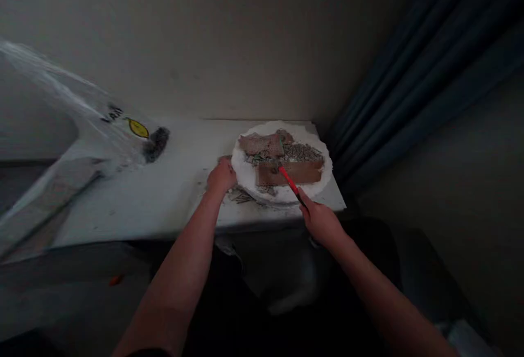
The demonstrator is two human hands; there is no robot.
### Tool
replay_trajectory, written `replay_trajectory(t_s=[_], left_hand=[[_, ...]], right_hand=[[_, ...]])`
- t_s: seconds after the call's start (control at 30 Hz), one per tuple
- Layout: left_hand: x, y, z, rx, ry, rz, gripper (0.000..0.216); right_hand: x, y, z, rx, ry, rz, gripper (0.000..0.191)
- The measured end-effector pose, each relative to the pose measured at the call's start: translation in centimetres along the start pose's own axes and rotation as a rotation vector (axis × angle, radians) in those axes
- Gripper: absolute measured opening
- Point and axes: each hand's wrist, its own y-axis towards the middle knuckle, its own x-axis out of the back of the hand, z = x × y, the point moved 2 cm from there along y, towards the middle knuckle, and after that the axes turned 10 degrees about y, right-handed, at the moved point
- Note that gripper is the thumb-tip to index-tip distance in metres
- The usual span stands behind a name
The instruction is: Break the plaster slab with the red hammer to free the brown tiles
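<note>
On the white tabletop point(135, 209), right end: a round white plate point(245, 177) is holding grey crumbs point(303, 153) and brown blocky pieces point(308, 172).
Left hand point(222, 176): curling at the plate's left rim; cannot tell whether it is gripping.
Right hand point(323, 223): wrapping closed fingers around a red-and-black tool point(291, 182), whose tip is reaching over the pieces.

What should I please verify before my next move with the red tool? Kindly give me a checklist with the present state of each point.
1. Right hand grips the red tool: ok.
2. Left hand holds the white round base firmly: cannot tell; it is at the left edge.
3. Base sits within the table edge: ok.
4. Plastic bag is apart from the base: ok.
5. Table beside the base is free of loose debris: not ok.
</note>
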Motion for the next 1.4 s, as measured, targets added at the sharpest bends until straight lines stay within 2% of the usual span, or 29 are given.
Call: replay_trajectory(t_s=[0.07, 0.13, 0.23, 0.4, 0.6, 0.77, 0.97, 1.07, 1.17, 1.23, 1.3, 1.4], left_hand=[[-1.2, -0.1, 0.5, -0.092, 0.069, 0.124, 0.038], [-2.5, -0.4, 0.6, -0.166, 0.119, 0.196, 0.036], [-4.3, -1.1, 0.2, -0.253, 0.160, 0.198, 0.037], [-6.2, -1.9, -0.5, -0.262, 0.185, 0.185, 0.037], [-6.5, -2.1, -0.3, -0.273, 0.192, 0.179, 0.036], [-6.5, -2.1, -0.4, -0.215, 0.151, 0.177, 0.045], [-6.6, -1.8, -0.8, -0.192, 0.148, 0.201, 0.048], [-5.0, -1.0, 0.2, -0.058, 0.120, 0.120, 0.039], [-2.4, 0.0, 1.2, 0.106, -0.033, -0.083, 0.027], [-0.9, 0.5, 0.9, 0.130, -0.264, -0.203, 0.017], [-0.2, 1.0, -0.8, 0.066, -0.584, -0.258, 0.015], [-0.4, 1.4, -5.4, -0.145, -0.982, -0.203, 0.026]], right_hand=[[-0.1, -0.2, 0.1, 0.009, 0.022, -0.022, 0.061], [0.0, -0.6, -0.1, 0.015, 0.055, -0.050, 0.060], [0.7, -1.4, -0.9, 0.018, 0.128, -0.109, 0.058], [2.1, -3.1, -4.0, -0.005, 0.248, -0.221, 0.057], [2.7, -3.7, -9.2, -0.048, 0.377, -0.312, 0.060], [1.3, -3.5, -12.8, -0.113, 0.512, -0.328, 0.062], [-0.9, -3.7, -14.7, -0.203, 0.685, -0.244, 0.067], [-1.3, -3.8, -15.0, -0.246, 0.776, -0.216, 0.069], [-1.5, -3.7, -15.2, -0.255, 0.814, -0.209, 0.069], [-1.7, -3.7, -15.3, -0.245, 0.812, -0.209, 0.069], [-2.0, -3.6, -15.5, -0.252, 0.812, -0.212, 0.070], [-2.2, -3.6, -15.7, -0.272, 0.830, -0.209, 0.072]])
